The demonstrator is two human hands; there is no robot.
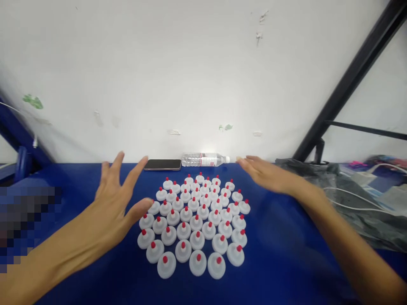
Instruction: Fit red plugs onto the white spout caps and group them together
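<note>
Many round white caps with red tips (196,223) stand upright, packed closely in the middle of a blue surface (273,271). To their left, my left hand (119,190) is raised with its fingers spread and nothing in it; the thumb reaches over the group's left edge. Behind the right part of the group, my right hand (263,171) is held edge-on, empty, its fingers stretched out toward the cap of a clear plastic bottle (208,159). That bottle lies on its side against the wall. A dark phone (163,164) lies flat just left of the bottle.
A white wall (190,76) rises behind the blue surface. Dark plastic bags (352,212) with a white cable lie at the right, near a black slanted metal bar (349,80). A blue frame post (20,140) stands at the far left.
</note>
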